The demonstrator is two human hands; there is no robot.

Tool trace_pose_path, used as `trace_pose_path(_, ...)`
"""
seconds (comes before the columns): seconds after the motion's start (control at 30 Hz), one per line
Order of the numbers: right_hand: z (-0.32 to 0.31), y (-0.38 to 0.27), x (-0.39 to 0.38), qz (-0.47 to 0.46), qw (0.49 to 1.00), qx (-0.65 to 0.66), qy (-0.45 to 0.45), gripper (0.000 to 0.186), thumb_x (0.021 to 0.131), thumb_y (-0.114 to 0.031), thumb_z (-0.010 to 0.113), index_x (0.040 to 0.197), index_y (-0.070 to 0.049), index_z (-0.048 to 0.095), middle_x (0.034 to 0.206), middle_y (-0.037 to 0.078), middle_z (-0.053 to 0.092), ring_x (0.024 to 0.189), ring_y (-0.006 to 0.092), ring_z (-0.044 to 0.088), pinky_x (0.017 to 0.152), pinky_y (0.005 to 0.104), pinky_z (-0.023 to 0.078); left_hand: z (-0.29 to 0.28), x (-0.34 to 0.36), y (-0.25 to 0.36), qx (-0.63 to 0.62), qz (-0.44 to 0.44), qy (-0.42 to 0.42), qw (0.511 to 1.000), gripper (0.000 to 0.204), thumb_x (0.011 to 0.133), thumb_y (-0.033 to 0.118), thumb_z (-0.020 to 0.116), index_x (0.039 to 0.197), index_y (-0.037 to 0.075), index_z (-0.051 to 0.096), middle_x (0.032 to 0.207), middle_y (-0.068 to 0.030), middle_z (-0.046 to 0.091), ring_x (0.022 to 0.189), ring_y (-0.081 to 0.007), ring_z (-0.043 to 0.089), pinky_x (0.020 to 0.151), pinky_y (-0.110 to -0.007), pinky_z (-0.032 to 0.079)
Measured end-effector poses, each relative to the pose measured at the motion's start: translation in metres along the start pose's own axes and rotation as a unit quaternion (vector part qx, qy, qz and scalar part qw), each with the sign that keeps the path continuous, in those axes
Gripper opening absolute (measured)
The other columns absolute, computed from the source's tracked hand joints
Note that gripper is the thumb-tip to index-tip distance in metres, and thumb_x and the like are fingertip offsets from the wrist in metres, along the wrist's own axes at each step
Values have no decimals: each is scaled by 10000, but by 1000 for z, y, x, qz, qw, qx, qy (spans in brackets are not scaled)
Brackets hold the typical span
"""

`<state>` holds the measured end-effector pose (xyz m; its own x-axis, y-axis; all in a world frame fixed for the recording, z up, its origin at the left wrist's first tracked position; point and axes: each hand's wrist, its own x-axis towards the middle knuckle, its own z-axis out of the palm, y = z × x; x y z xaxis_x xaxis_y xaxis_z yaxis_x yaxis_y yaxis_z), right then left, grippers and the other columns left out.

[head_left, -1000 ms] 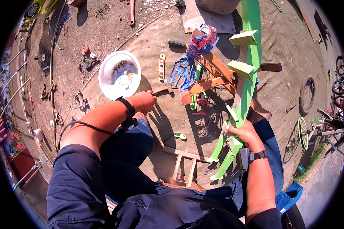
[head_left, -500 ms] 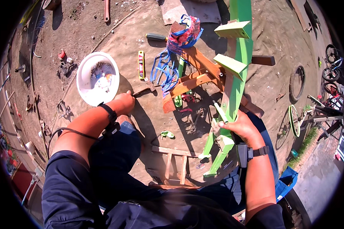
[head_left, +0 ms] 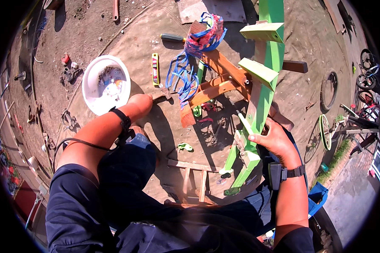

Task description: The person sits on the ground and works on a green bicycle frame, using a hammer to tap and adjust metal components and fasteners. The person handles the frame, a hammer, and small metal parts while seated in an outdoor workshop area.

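My left hand [head_left: 142,104] is closed round the dark handle of a hammer [head_left: 166,93], whose rusty head lies low over the ground cloth. My right hand [head_left: 275,138] grips the edge of a long green wooden frame [head_left: 261,101] with short crosspieces, its fingers partly hidden behind the beam. The thumb rests by the end of a pale green rod [head_left: 244,123] set against that frame. Just left of the frame stands a brown wooden folding stool [head_left: 217,90], wrapped at one end with blue and pink woven strips [head_left: 204,40].
A white tub [head_left: 86,86] with small items stands left, beside a yellow-red spirit level [head_left: 155,69]. A screwdriver [head_left: 172,38] lies beyond. Near my legs are a small wooden frame [head_left: 190,168] and a green piece [head_left: 185,146]. Tyres [head_left: 328,90] and bicycle parts lie right.
My left hand has shifted slightly right and up, still with the hammer. My right hand and the green frame have moved a little to the right.
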<state>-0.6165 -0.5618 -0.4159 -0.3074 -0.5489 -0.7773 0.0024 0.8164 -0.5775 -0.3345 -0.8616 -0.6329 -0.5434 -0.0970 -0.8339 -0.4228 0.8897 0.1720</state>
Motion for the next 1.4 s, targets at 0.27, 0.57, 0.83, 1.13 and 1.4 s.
trace_pose_path(0.27,-5,-18,4,43,999,12,-23,614,710,-298,858,1162,23,597,1053,68,663,969,139,589,902,306,470,2,13,2,41,3,-15,999,192,837,103,548,917,12,697,945,-182,711,891,-336,699,732,-417,562)
trace_pose_path(0.57,-10,-17,9,48,998,-38,-30,474,708,-223,846,1075,0,647,981,72,683,906,123,608,836,308,493,2,18,11,51,34,-49,997,180,778,100,633,920,57,734,929,-150,722,877,-307,706,718,-399,565)
trace_pose_path(0.83,-8,-13,5,45,998,-12,-31,447,724,-215,834,1058,10,641,960,74,679,875,139,606,811,319,500,2,-18,30,14,141,-119,983,226,787,173,596,965,72,692,931,-155,702,918,-342,671,792,-436,531)
trace_pose_path(1.13,0,11,-19,-6,996,-83,27,488,821,-271,749,1168,41,607,1031,95,678,943,147,612,853,303,490,-77,-110,81,-47,213,-114,969,283,760,204,607,975,23,633,869,-204,665,862,-392,639,764,-460,499)
trace_pose_path(1.4,-22,38,-52,-62,993,-71,70,291,925,-43,485,1181,65,572,991,132,681,881,188,656,780,321,527,-111,-214,118,-304,231,113,917,170,882,126,542,985,-1,589,737,-104,591,691,-227,601,643,-355,479)
